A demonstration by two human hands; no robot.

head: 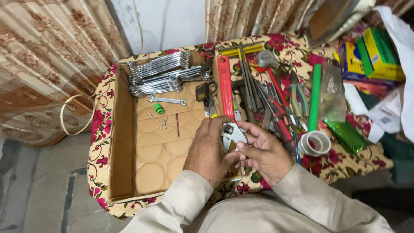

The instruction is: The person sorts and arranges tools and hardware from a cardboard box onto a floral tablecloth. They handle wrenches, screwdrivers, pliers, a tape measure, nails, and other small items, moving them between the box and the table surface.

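Your left hand [209,151] and right hand [265,153] both grip the wrench [233,133]; spanners [161,73] lie at eleven o'clock in the box [123,142].

My hands hide most of the wrench [233,133]. The boxes [373,54] at the table's right edge are cut off. Small bits in the cardboard tray [123,142] are too tiny to tell.

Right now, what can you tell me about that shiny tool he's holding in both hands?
It is an adjustable wrench, silvery metal, with its jaw end pointing up toward the red-handled tool. The left hand covers its left side, and the right hand pinches it from the right. Its handle is hidden. It hangs over the edge of the cardboard tray.
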